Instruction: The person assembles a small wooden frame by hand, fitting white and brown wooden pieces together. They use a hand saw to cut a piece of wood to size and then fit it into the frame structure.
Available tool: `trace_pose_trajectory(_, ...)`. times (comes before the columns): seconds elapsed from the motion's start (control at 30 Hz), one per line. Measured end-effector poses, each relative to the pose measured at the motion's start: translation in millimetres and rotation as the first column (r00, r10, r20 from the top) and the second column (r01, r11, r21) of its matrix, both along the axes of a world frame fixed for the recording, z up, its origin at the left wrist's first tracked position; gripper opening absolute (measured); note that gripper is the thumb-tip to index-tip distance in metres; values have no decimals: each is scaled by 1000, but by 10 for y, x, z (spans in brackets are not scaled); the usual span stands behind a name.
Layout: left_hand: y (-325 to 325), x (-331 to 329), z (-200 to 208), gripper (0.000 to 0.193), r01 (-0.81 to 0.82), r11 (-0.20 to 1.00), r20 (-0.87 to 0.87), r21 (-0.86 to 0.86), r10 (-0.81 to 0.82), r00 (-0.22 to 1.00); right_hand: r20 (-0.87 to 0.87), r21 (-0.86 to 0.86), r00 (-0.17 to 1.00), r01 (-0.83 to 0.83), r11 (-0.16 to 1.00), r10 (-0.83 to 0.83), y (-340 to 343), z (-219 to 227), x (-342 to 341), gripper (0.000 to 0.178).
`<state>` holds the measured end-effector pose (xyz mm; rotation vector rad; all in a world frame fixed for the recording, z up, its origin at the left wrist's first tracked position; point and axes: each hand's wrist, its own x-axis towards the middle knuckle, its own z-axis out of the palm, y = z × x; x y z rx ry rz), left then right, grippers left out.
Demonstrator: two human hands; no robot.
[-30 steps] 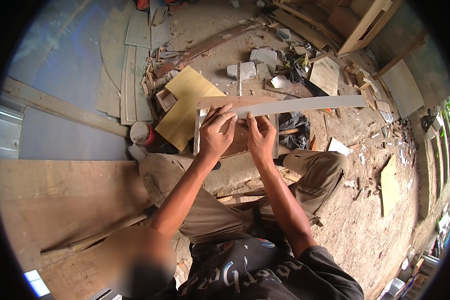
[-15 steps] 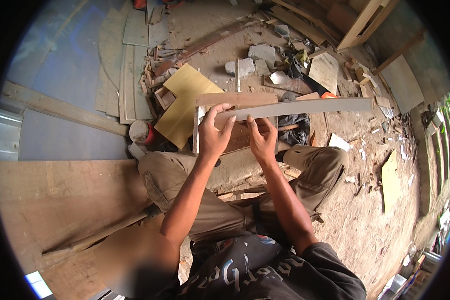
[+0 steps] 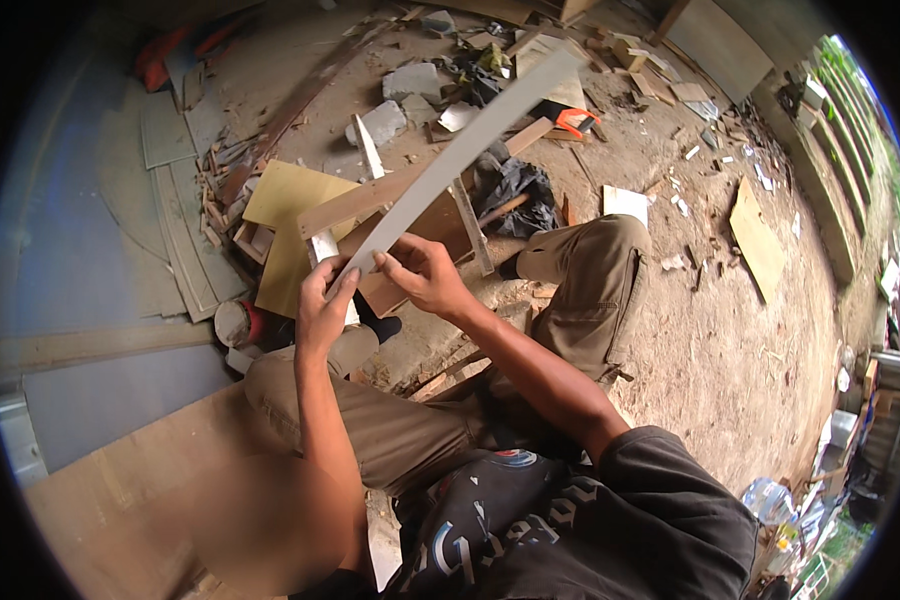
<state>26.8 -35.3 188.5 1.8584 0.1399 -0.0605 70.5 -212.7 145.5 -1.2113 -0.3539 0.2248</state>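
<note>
Pinching the lower end of a long pale strip (image 3: 460, 165), the left hand (image 3: 318, 308) has its thumb on the face; the right hand (image 3: 430, 275) pinches the edge just beside it, fingers curled. Some fingertips are hidden behind the strip, so how firmly they press I cannot tell. The strip slants up and away to the right, in front of an open wooden box (image 3: 435, 228); gripping close to one end probably keeps that end steady and near the eyes, while the rest juts free.

Yellow boards (image 3: 288, 198) lie left of the box, near a red bucket (image 3: 238, 323); a black plastic bag (image 3: 532, 195) slumps on its right. Beyond are concrete blocks (image 3: 410, 82). The earthen floor (image 3: 710, 350) is littered with offcuts, and a thin yellow panel (image 3: 757, 240) lies farther right.
</note>
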Motion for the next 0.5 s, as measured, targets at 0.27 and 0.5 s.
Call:
trace_pose_trajectory(0.27, -205, -128, -530, 30, -179, 957, -75, -226, 167, 983, -60, -221, 992, -121, 968, 111, -139, -239, 110, 31)
trace_pose_trajectory(0.5, -509, 249, -721, 28, -316, 931, -148, -184, 292, 945, -35, -516, 996, 56, 855, -87, -687, -273, 522, 38)
